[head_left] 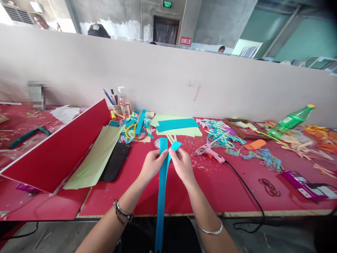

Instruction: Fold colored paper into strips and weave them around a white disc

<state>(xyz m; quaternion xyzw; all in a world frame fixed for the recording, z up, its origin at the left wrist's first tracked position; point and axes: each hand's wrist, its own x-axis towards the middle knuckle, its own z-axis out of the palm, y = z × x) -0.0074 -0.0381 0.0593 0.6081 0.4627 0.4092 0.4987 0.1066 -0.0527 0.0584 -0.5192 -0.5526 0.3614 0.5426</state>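
Two hands [153, 162] pinching thin, flat blue strip ends [163, 142], splayed V-shaped.

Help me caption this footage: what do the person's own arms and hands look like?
The left hand and right hand are ungloved, and no sleeves show. Dark bracelets with some lighter parts are worn on the left, one slim, silvery bangle on the right.

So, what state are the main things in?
Blue paper, held, top ends apart
Left hand, pinching blue paper
Right hand, pinching it too
Glue gun, lying down
Phone, flat, dark
Power strip, cable plugged in
Green bottle, capped
Clear bottle, capped, upright
Exit sign, lit
Pliers, lying down
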